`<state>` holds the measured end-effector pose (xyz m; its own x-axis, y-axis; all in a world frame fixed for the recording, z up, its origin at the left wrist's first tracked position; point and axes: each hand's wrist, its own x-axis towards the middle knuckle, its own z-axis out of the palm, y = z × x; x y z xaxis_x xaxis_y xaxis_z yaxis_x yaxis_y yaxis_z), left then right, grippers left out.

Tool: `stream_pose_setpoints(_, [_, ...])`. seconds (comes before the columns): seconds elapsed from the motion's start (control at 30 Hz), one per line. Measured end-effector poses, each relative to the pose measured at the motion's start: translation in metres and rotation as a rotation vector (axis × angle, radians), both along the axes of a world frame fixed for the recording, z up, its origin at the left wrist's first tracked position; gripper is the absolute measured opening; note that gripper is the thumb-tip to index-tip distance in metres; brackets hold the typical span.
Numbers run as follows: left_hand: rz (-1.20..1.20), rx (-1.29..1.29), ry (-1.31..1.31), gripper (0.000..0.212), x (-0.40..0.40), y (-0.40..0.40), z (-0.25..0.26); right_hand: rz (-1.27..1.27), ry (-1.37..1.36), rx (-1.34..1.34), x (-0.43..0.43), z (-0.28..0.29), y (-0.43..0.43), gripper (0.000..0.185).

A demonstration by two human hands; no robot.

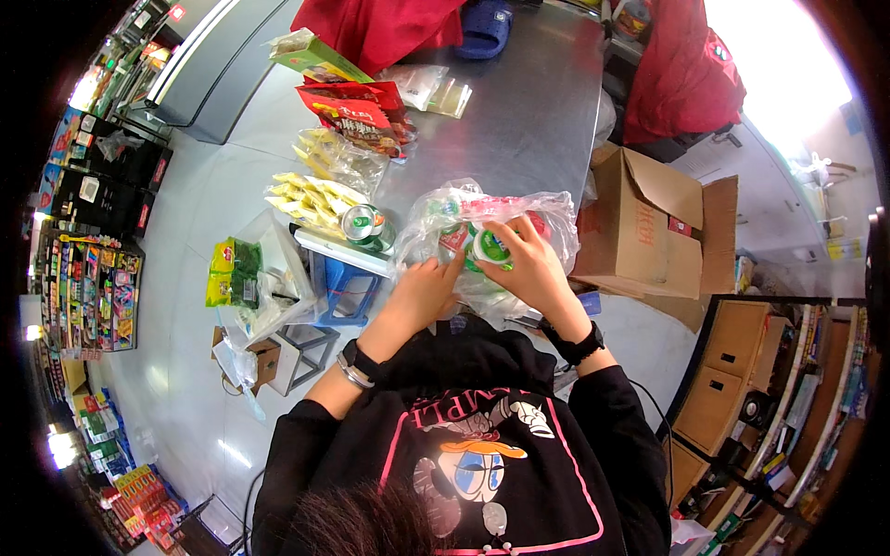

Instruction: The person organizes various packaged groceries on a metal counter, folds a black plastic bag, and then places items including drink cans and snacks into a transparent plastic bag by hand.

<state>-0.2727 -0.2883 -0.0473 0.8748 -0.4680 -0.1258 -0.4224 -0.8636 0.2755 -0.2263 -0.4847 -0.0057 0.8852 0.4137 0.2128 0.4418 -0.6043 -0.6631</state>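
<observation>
Before me lies a clear plastic bag (417, 229) with green, white and red packages inside. My right hand (532, 267) has its thumb and fingers around the rim of a round green-and-white tub (492, 247) at the bag's opening. My left hand (424, 295) rests at the near left side of the bag, its index finger pointing toward the tub. Whether its fingers grip the plastic is hidden. Left of the bag stands a green drink can (368, 226), upright near the table's edge.
On the metal table (514, 125) are yellow packets (313, 198), red snack bags (358, 118), a green box (320, 55) and a blue clog (484, 28). An open cardboard box (646, 229) stands to the right. At left, a white bin (292, 274) sits beside a blue stool (348, 288).
</observation>
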Motion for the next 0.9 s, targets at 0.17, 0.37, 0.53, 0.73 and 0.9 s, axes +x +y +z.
stream_pose_setpoints(0.17, [-0.170,-0.048,-0.154,0.022,0.001,0.004,-0.001,0.043,-0.067,-0.141,0.001,-0.015,0.018,0.046])
stream_pose_setpoints(0.37, [-0.168,-0.172,-0.185,0.012,-0.003,0.002,0.001,0.088,-0.232,-0.260,0.006,-0.050,0.029,0.046])
stream_pose_setpoints(0.53, [-0.169,-0.188,-0.146,0.014,-0.005,0.002,0.004,0.032,-0.175,-0.112,0.000,-0.036,0.010,0.029])
stream_pose_setpoints(0.73, [-0.233,-0.317,-0.028,0.017,-0.013,-0.009,0.014,0.081,-0.061,-0.176,-0.019,-0.038,-0.029,0.022])
stream_pose_setpoints(0.9, [-0.278,-0.260,0.018,0.017,-0.015,-0.017,0.004,0.052,0.062,-0.233,-0.032,-0.036,-0.028,0.038])
